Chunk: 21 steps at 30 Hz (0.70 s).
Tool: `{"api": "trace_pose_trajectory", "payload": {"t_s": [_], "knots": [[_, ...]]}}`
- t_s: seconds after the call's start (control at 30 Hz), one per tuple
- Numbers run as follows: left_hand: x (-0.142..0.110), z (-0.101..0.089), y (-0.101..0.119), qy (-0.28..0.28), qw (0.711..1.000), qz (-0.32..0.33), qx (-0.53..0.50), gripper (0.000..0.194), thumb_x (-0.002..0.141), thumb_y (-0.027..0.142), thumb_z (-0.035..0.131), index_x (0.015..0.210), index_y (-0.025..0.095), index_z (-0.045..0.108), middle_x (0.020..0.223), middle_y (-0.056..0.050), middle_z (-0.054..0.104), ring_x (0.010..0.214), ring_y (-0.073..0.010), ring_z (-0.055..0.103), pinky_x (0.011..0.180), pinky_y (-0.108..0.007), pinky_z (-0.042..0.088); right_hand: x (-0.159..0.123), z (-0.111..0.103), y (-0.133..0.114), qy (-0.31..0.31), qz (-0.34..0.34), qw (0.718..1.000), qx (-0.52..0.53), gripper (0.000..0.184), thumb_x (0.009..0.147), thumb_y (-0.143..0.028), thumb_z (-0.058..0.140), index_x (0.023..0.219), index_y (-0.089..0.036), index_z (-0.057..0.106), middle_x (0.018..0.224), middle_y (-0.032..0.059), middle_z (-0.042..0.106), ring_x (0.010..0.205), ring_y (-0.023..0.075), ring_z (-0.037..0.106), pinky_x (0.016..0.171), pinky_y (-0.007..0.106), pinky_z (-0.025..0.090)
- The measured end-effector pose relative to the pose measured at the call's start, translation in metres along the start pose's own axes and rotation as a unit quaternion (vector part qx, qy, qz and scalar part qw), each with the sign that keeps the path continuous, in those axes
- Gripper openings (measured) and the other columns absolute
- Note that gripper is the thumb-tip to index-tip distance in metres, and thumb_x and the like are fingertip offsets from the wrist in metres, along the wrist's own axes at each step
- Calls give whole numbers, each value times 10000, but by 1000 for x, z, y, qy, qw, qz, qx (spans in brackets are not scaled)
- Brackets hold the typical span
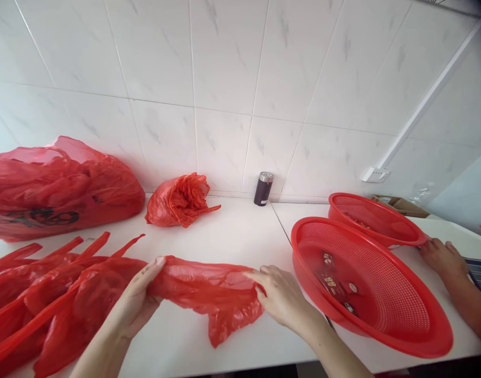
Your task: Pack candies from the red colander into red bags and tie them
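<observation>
A thin red plastic bag is stretched sideways above the white table, one corner hanging down. My left hand grips its left end, thumb on top. At the other end, the fingers of my right hand are closed on the plastic. Close to my left forearm lie several filled red bags with their handles sticking up. Right of my right hand stands a red plastic basket with a perforated wall, holding a few small dark packets.
Against the tiled wall sit a big red bag bundle, a smaller crumpled red bag and a dark bottle. A second red basket stands behind the first, touched by another person's hand. A cardboard box is farther back.
</observation>
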<state>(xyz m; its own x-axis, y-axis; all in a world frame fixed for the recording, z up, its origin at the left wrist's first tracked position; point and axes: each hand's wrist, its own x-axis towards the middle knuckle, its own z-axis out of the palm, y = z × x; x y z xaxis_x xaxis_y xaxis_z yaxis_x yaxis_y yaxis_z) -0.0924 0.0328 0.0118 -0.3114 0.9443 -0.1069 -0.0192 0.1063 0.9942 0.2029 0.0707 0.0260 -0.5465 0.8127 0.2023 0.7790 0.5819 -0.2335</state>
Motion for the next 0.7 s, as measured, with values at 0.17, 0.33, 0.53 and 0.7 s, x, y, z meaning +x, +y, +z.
{"api": "trace_pose_trajectory", "payload": {"t_s": [0.17,0.33,0.53,0.7], "knots": [[-11,26,-9,189,921,235,246,385,761,473,642,1046,231,547,1115,-103,547,972,-274,600,780,-427,523,6,-12,-11,-38,-2,997,-66,857,679,62,390,1469,-253,282,911,52,609,805,203,551,703,305,439],[-20,71,-7,192,774,361,483,182,858,351,565,828,252,714,1503,-72,282,1409,-380,167,1084,-626,192,7,1,-31,-43,-29,997,-64,894,670,84,398,1498,-169,173,968,81,615,823,214,532,713,327,444],[25,44,-27,158,752,160,619,252,818,130,471,858,142,719,1547,-167,191,1331,-466,302,924,-646,393,-4,9,-24,1,-16,999,-49,632,760,18,426,1334,-233,502,867,41,640,794,196,557,686,297,438],[18,20,2,30,770,149,619,468,782,33,353,1084,207,665,1550,-96,217,1146,-298,553,586,-319,533,1,-28,1,84,64,991,-87,621,780,-50,468,1353,-289,484,877,27,653,786,190,591,644,274,431]]}}
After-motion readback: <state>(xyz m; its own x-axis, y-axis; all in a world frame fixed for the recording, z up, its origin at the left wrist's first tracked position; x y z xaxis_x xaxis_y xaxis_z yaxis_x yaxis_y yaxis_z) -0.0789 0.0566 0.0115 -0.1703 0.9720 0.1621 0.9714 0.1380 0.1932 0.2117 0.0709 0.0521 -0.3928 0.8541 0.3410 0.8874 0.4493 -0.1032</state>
